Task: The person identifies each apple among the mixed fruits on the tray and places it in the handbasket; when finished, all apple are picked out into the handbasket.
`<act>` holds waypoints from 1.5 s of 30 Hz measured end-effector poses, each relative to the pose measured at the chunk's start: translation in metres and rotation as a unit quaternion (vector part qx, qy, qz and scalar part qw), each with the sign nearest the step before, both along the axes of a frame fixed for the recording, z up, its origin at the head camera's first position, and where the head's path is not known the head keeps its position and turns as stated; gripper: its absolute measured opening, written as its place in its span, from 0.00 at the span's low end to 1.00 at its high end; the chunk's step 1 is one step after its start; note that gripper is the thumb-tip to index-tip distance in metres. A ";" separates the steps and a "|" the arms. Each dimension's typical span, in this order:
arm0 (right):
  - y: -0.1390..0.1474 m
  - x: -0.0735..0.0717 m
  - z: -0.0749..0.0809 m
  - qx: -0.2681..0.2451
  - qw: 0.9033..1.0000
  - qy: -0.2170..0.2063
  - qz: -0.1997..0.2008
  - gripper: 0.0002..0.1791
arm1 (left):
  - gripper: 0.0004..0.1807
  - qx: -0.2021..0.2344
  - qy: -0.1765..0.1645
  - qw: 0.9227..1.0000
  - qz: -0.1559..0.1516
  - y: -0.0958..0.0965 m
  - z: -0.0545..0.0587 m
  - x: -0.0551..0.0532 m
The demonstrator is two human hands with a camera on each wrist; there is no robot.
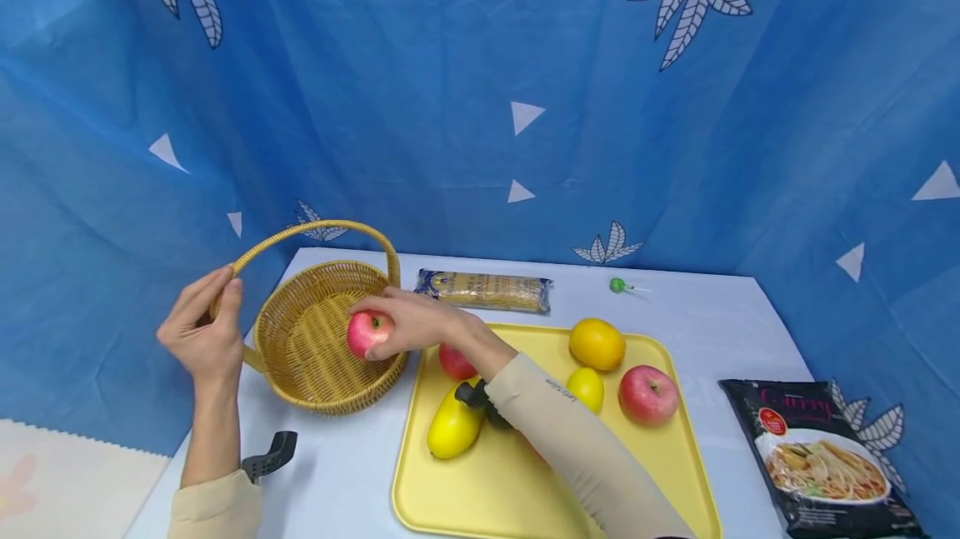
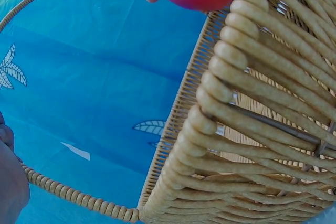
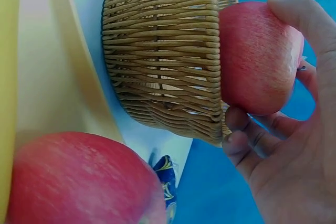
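A red apple (image 1: pixel 368 334) is gripped in my right hand (image 1: pixel 420 321) over the right rim of a round wicker basket (image 1: pixel 330 389). In the right wrist view the thumb and fingers curl round that apple (image 3: pixel 257 59), level with the basket's edge (image 3: pixel 163 51). My left hand (image 1: pixel 204 324) pinches the left side of the basket's arched handle (image 1: pixel 315 227). The basket floor shows bare woven cane. Under my right forearm lies a yellow tray (image 1: pixel 480 510) with a second red apple (image 1: pixel 456 362), partly covered by the arm.
On the tray are a yellow mango-like fruit (image 1: pixel 454 424), an orange (image 1: pixel 597 344), a lemon (image 1: pixel 586 389) and a large apple (image 1: pixel 648 395). Behind it lie a noodle packet (image 1: pixel 487 291) and a green lollipop (image 1: pixel 617 285). A black curry noodle bag (image 1: pixel 817 456) sits at right.
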State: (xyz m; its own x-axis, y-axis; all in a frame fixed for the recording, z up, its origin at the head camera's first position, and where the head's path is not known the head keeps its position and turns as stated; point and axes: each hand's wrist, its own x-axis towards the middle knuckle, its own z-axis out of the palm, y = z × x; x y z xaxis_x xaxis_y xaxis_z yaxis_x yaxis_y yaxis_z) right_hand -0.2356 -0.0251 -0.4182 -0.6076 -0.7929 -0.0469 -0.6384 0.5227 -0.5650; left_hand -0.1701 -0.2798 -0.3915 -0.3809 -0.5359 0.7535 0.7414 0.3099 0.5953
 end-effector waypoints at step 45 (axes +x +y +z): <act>-0.039 -0.018 -0.018 0.035 0.998 -0.024 -0.045 0.39 | 0.09 -0.007 -0.010 1.000 -0.006 -0.003 -0.002 0.000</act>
State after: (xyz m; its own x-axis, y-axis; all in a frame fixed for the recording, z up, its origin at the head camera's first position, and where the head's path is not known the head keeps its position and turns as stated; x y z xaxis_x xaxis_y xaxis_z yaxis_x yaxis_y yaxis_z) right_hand -0.2536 -0.0641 -0.4365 -0.6711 -0.7296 -0.1313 -0.5602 0.6151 -0.5548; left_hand -0.1705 -0.2828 -0.3932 -0.4035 -0.5205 0.7525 0.7328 0.3086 0.6064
